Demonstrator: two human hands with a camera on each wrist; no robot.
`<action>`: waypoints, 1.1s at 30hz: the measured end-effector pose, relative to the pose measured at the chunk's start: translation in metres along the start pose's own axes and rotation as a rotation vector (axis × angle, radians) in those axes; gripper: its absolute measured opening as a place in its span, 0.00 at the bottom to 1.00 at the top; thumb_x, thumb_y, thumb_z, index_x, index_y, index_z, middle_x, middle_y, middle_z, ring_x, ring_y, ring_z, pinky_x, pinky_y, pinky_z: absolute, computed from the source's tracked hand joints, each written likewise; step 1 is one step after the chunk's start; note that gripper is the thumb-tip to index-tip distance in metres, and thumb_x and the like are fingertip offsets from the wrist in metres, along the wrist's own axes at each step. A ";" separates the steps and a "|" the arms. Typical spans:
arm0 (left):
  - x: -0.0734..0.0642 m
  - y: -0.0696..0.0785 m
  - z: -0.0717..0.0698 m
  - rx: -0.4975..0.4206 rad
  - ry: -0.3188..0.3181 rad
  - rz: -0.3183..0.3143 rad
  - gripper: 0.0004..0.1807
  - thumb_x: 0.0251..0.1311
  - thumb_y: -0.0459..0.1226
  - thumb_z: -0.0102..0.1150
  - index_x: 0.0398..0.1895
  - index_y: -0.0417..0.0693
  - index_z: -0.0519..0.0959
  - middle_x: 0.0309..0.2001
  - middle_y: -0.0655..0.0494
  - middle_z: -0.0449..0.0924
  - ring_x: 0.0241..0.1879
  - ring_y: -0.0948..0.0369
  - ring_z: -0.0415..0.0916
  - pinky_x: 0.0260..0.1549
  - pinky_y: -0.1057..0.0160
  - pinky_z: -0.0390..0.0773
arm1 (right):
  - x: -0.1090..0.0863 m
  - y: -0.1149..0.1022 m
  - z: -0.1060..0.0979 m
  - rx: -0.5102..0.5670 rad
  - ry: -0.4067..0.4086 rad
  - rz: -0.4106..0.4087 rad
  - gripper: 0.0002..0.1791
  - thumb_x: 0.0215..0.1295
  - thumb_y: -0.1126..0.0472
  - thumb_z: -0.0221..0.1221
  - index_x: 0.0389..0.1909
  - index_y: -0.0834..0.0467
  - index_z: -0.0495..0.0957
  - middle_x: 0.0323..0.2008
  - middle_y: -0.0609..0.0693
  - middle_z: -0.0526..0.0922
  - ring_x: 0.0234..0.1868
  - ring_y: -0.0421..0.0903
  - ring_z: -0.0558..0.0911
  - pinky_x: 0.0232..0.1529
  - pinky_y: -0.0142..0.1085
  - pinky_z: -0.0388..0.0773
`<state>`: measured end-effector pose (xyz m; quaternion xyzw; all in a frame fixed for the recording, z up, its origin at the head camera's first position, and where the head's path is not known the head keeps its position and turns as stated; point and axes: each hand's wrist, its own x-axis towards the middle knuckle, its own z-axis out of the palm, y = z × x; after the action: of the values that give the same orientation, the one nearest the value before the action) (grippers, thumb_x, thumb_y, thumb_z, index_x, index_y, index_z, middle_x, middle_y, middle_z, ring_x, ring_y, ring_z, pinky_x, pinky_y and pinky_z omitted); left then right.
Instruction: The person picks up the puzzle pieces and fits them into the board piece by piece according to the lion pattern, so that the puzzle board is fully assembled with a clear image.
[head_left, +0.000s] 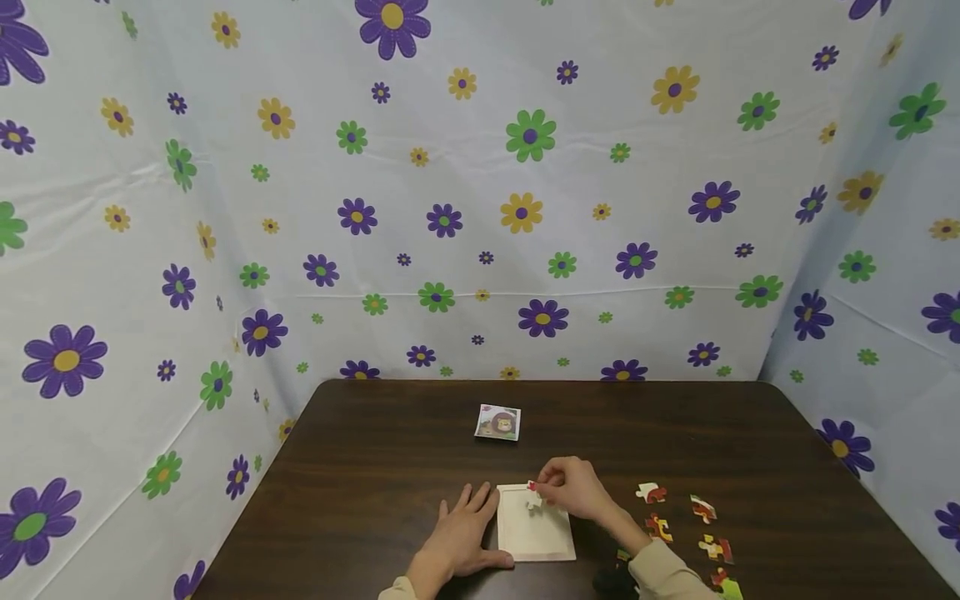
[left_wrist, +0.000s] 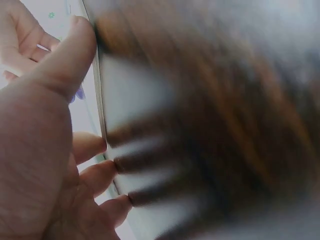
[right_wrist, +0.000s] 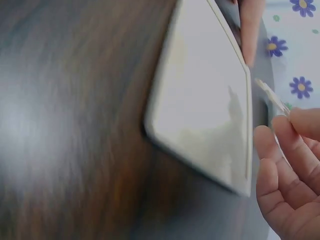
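A pale, square puzzle tray with a raised rim lies on the table. My right hand is above its upper right part and pinches a small jigsaw piece between thumb and fingers. Red shows on that piece in the head view; in the right wrist view the piece is seen nearly edge-on, held clear of the tray. On the tray's left, my left hand rests on the table with spread fingers, its thumb by the lower left edge.
Several loose jigsaw pieces lie on the right, including a red and white one and a red and yellow one. Behind the tray is a small lion picture. Flowered cloth hangs around the dark table.
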<state>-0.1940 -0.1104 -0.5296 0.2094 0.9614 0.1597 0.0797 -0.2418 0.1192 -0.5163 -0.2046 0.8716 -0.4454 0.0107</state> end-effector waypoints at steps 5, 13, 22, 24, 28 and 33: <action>0.002 0.000 0.000 0.009 0.005 0.000 0.54 0.44 0.67 0.62 0.72 0.48 0.62 0.71 0.45 0.58 0.69 0.39 0.54 0.53 0.27 0.58 | 0.005 -0.001 0.015 0.060 0.018 0.037 0.04 0.56 0.66 0.66 0.26 0.61 0.81 0.19 0.47 0.82 0.19 0.44 0.80 0.17 0.29 0.68; 0.004 0.001 -0.001 0.023 0.004 -0.009 0.54 0.43 0.67 0.64 0.71 0.48 0.63 0.71 0.45 0.60 0.69 0.40 0.55 0.53 0.28 0.58 | 0.012 0.000 0.029 0.044 0.041 0.048 0.04 0.54 0.65 0.67 0.25 0.60 0.82 0.17 0.43 0.80 0.17 0.33 0.73 0.19 0.28 0.66; 0.003 0.000 -0.002 0.002 0.000 -0.001 0.54 0.43 0.66 0.65 0.71 0.49 0.63 0.70 0.45 0.60 0.69 0.40 0.55 0.53 0.27 0.58 | 0.018 -0.004 0.042 -0.059 0.112 0.006 0.03 0.51 0.67 0.65 0.22 0.60 0.82 0.17 0.44 0.81 0.19 0.32 0.73 0.20 0.28 0.68; 0.003 0.000 -0.004 -0.005 0.001 0.004 0.54 0.43 0.66 0.65 0.71 0.48 0.63 0.70 0.44 0.60 0.69 0.39 0.55 0.52 0.27 0.58 | 0.019 -0.006 0.045 -0.082 0.138 0.012 0.04 0.51 0.68 0.64 0.21 0.60 0.82 0.17 0.43 0.80 0.19 0.32 0.72 0.21 0.28 0.68; 0.003 -0.001 -0.006 -0.015 -0.001 0.006 0.54 0.43 0.66 0.65 0.71 0.48 0.63 0.70 0.44 0.59 0.68 0.39 0.55 0.52 0.26 0.58 | 0.019 -0.008 0.051 -0.128 0.188 0.010 0.06 0.50 0.71 0.64 0.19 0.59 0.80 0.15 0.42 0.77 0.18 0.33 0.70 0.20 0.28 0.67; 0.003 0.000 -0.006 -0.016 -0.013 0.003 0.54 0.43 0.66 0.65 0.71 0.49 0.63 0.71 0.44 0.59 0.69 0.39 0.54 0.52 0.27 0.58 | 0.017 -0.010 0.056 -0.169 0.240 0.002 0.07 0.49 0.72 0.64 0.18 0.59 0.78 0.14 0.42 0.75 0.17 0.33 0.69 0.19 0.28 0.67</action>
<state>-0.1978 -0.1111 -0.5247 0.2110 0.9593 0.1661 0.0872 -0.2424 0.0647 -0.5400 -0.1491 0.9012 -0.3916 -0.1107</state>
